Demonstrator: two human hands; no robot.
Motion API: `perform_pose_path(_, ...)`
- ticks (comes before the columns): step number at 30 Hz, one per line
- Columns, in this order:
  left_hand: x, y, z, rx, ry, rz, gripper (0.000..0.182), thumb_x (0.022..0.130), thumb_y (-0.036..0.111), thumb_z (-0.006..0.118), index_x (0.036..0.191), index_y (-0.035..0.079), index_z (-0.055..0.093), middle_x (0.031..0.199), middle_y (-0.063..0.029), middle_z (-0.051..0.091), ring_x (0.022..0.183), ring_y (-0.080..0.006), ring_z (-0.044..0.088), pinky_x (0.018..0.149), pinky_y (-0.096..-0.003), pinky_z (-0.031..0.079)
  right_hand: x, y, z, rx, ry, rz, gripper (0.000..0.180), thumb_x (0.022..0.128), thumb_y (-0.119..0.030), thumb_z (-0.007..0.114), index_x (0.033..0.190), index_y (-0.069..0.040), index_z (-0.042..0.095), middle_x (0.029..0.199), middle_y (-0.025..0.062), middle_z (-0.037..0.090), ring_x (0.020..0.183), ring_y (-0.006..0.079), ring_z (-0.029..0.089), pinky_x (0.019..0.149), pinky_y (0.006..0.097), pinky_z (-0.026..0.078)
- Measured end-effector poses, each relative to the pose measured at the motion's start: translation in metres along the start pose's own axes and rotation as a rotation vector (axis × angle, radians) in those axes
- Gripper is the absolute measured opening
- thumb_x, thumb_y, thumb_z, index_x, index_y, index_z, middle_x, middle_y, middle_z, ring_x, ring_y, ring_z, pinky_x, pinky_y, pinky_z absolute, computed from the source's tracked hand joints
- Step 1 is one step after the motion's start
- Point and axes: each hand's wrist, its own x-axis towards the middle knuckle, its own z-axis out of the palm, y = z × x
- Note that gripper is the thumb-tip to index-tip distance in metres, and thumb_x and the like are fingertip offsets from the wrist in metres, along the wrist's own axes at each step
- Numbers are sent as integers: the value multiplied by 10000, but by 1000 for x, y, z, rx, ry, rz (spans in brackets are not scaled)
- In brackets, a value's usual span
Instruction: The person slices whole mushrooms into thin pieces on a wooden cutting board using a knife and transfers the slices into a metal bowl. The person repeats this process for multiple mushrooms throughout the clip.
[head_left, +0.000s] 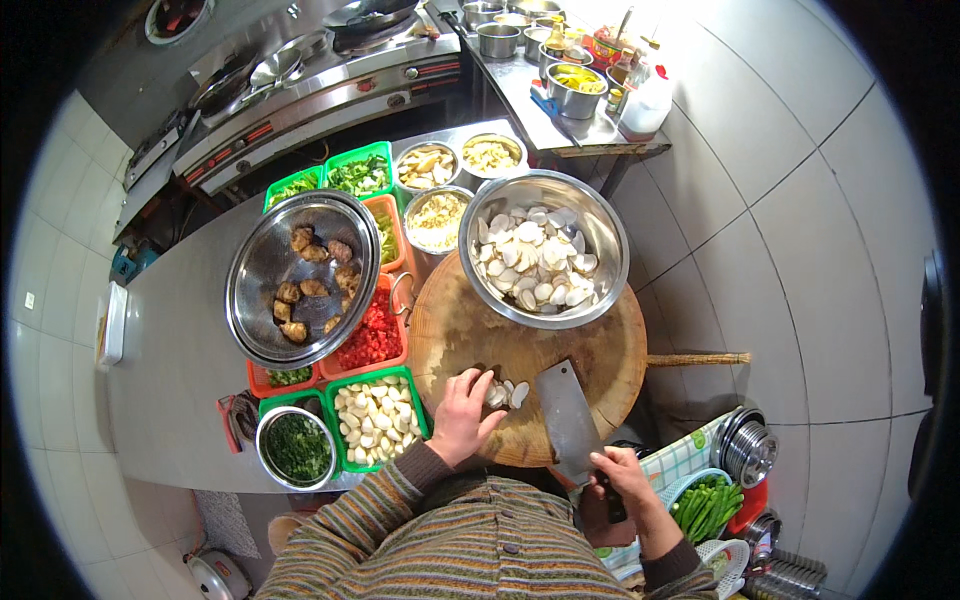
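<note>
My left hand (463, 414) rests at the left edge of the round wooden chopping block (450, 322). Its thumb and fingers are spread beside a small heap of thin white vegetable slices (517, 395), touching them, with no slice visibly pinched. In my right hand (624, 480) is the dark handle of a cleaver (568, 412), whose broad blade lies across the block's right front edge. A big steel bowl (611, 300) stands on the far side of the block. Many similar pale slices (536, 255) fill its bottom.
To the left, a steel strainer bowl (255, 330) with brown knobbly pieces overlaps baskets of chopped red peppers (375, 337) and peeled garlic cloves (377, 420). A bowl of chopped greens (298, 446) sits nearby. Green vegetables (709, 510) stand low right; a stove (322, 97) is behind.
</note>
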Motion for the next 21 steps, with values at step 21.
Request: perform_pose_path(21, 211, 30, -32, 131, 11, 130, 909, 738, 259, 790, 1474, 16, 315, 1472, -319, 313, 1371, -476, 294, 1128, -475, 280, 4, -104, 57, -419, 411, -626, 168, 894, -133, 592, 821, 17, 609, 555, 47, 562, 485, 90, 539, 469, 282, 425)
